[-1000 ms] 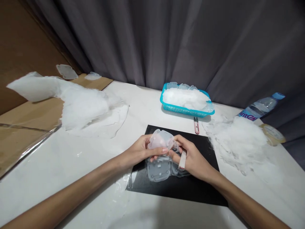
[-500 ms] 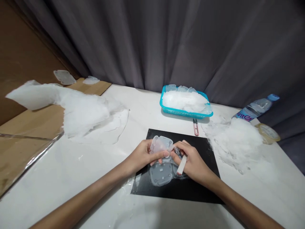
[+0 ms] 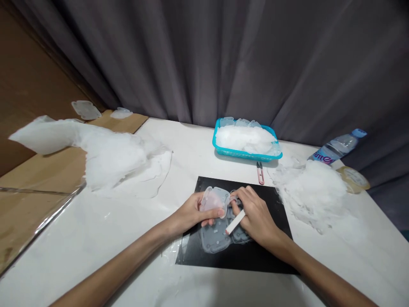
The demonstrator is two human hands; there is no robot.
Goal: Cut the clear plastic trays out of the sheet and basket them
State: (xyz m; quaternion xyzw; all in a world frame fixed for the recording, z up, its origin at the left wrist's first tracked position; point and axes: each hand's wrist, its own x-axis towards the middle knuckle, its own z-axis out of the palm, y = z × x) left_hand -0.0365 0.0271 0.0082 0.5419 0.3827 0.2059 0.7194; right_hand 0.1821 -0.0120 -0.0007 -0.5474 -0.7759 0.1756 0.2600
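Observation:
Both hands meet over a black mat [image 3: 255,256] on the white table. My left hand [image 3: 194,211] is closed around a translucent plastic piece [image 3: 213,198], thumb pressed on its lower edge. My right hand [image 3: 255,215] pinches the piece's right edge with its fingertips and also carries a small white stick-like tool [image 3: 235,221] that angles down to the left. Under the hands more clear plastic pieces [image 3: 214,238] lie on the mat.
A turquoise basket [image 3: 223,150] of clear pieces stands behind the mat, small red snips [image 3: 260,172] in front of it. White plastic scrap heaps lie at left [image 3: 111,155] and right [image 3: 309,192]. A water bottle [image 3: 335,149] and tape roll [image 3: 353,178] sit far right; cardboard [image 3: 38,170] left.
The view has shifted a little. My hands stay on the plastic piece; the white tool in my right hand has swung from nearly upright to slanting down-left.

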